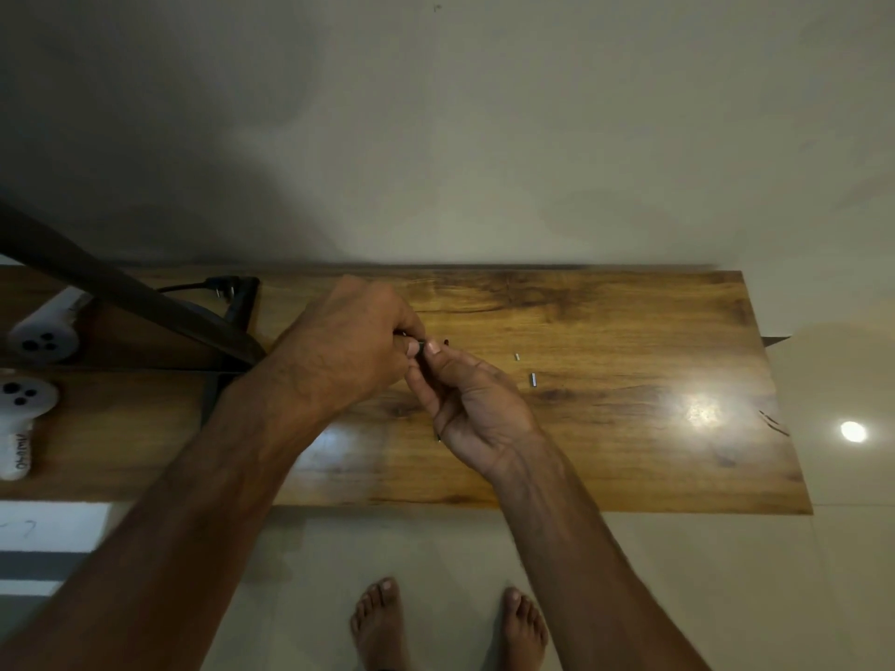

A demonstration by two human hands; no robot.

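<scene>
Over the middle of a glossy wooden tabletop [605, 452], my left hand [346, 351] curls round a small dark part [420, 343] that shows only at its fingertips. My right hand [477, 404] lies palm up beside it, and its thumb and fingertips pinch the same dark part from the right. Most of the part is hidden by the fingers. Two short silver metal pins [533, 379] lie on the wood to the right of my hands, the smaller pin [516, 356] a little farther back.
A dark metal frame [145, 307] with a black plug and cable [218, 284] stands at the table's left. Two white controllers [41, 339] lie at the far left. A small thin object [438, 438] lies under my right wrist. My bare feet [378, 622] stand on the tiled floor.
</scene>
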